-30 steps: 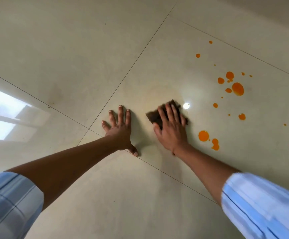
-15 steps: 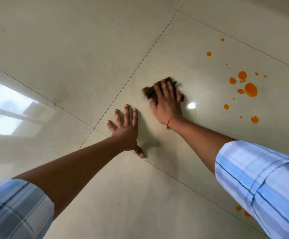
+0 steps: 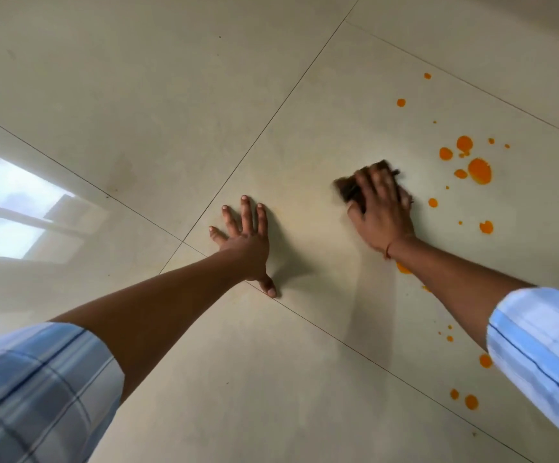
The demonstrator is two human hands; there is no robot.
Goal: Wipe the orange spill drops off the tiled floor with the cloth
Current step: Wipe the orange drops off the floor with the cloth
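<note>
My right hand (image 3: 383,212) presses a dark brown cloth (image 3: 346,192) flat on the cream tiled floor (image 3: 171,95); hand and cloth are motion-blurred, and most of the cloth is hidden under the fingers. Several orange spill drops lie to its right, the largest orange drop (image 3: 479,171) a short way from the fingertips. More orange drops (image 3: 470,402) show near my right sleeve, and one smear (image 3: 403,269) peeks out beside my right wrist. My left hand (image 3: 246,242) rests flat on the floor with fingers spread, holding nothing, left of the cloth.
Dark grout lines (image 3: 271,118) cross the glossy tiles and meet near my left hand. A bright window reflection (image 3: 14,212) lies on the floor at the left. Blue checked sleeves (image 3: 37,389) fill the lower corners.
My right hand has slid the cloth to the right, toward the orange drops, after sweeping up and left half a second ago. My left hand has stayed planted.
</note>
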